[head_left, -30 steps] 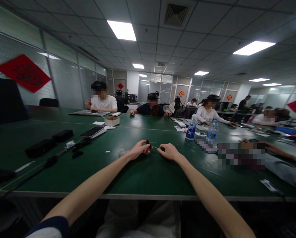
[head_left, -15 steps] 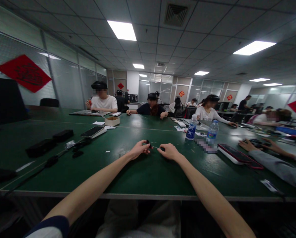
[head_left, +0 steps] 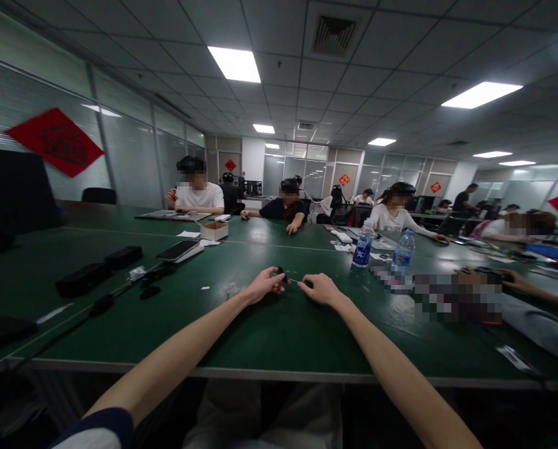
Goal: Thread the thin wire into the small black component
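Observation:
Above the green table [head_left: 241, 330], my left hand [head_left: 262, 285] is closed on a small black part [head_left: 281, 273], with the fingertips around its lower end. My right hand [head_left: 324, 289] grips what looks like a small screwdriver [head_left: 308, 284] by its dark handle. Between the hands runs its thin shaft, pointing left towards the black part. I cannot tell whether the tip touches it. Most of the handle is hidden by my right fingers.
Two plastic bottles, a blue-labelled one [head_left: 362, 248] and a clearer one [head_left: 403, 252], stand to the right. Ahead on the left are a phone [head_left: 176, 251] and a small open box [head_left: 214, 231]. Black cases [head_left: 83, 279] and cables lie left. A co-worker's sleeve [head_left: 532, 321] rests at right.
My view has shifted slightly. Both hands keep nearly the same place and grip, with the shaft still between them. Across the table, a person's hand has moved left and towards me.

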{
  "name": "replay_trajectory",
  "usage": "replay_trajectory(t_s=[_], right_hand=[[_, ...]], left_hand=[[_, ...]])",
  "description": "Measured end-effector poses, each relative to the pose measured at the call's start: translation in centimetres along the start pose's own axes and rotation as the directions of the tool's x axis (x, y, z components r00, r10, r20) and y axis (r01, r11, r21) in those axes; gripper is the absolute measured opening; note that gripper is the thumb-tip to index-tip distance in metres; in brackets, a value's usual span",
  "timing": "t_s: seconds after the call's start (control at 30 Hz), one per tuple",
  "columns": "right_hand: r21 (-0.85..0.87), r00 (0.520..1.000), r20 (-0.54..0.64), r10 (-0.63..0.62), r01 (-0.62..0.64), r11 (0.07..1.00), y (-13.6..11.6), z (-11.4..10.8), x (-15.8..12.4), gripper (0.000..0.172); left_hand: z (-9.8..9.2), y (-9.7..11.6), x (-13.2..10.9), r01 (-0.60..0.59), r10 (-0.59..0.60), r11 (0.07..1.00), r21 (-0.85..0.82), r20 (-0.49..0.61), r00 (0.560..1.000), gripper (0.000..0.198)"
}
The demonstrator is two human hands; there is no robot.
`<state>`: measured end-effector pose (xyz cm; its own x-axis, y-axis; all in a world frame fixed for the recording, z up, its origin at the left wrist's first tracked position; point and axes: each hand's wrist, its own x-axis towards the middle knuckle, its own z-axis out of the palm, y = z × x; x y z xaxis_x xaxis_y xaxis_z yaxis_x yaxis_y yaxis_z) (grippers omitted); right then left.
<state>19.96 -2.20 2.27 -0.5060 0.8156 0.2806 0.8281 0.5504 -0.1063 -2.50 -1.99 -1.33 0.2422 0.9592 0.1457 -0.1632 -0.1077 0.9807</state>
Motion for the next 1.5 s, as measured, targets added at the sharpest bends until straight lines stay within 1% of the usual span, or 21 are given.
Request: replay_trajectory(t_s=[0.17,0.33,0.53,0.67,0.77,1.03,1.3,1.5], right_hand=[[-0.02,0.999,-0.028,0.016,-0.017,1.0,0.0,-0.1,0.0,0.048],[-0.021,0.999,-0.049,0.016,-0.017,1.0,-0.1,-0.2,0.0,0.04],[0.047,0.997,-0.049,-0.067,0.069,0.996,-0.3,-0.6,-0.2,0.032],[0.1,0.989,-0.065,-0.131,0.137,0.986,-0.5,-0.4,-0.1,0.03],[0.114,0.985,-0.077,-0.155,0.163,0.98,-0.7,-0.2,-0.1,0.029],[0.074,0.989,-0.074,-0.132,0.137,0.988,-1.5,-0.2,-0.2,0.029],[0.07,0.983,-0.106,-0.149,0.156,0.985,-1.5,-0.1,-0.1,0.029],[0.072,0.981,-0.11,-0.16,0.168,0.983,-1.6,-0.2,-0.1,0.03]], left_hand=[[0.0,0.0,0.0,0.001,-0.001,1.0,0.009,0.01,1.0,0.037],[0.1,0.1,0.0,0.021,-0.021,1.0,-0.002,0.013,1.0,0.034],[-0.1,0.4,0.1,0.053,-0.053,0.998,-0.026,0.013,0.999,0.03],[-0.4,0.3,0.3,0.063,-0.063,0.998,-0.004,0.012,0.998,0.032],[-0.5,0.2,0.5,0.054,-0.054,0.998,0.02,0.006,0.999,0.032],[-0.7,0.1,0.7,0.075,-0.075,0.997,0.023,0.0,0.997,0.028],[-0.7,0.1,0.8,0.099,-0.099,0.995,0.023,0.004,0.995,0.031],[-0.4,0.4,0.4,0.074,-0.075,0.997,0.034,0.037,0.996,0.046]])
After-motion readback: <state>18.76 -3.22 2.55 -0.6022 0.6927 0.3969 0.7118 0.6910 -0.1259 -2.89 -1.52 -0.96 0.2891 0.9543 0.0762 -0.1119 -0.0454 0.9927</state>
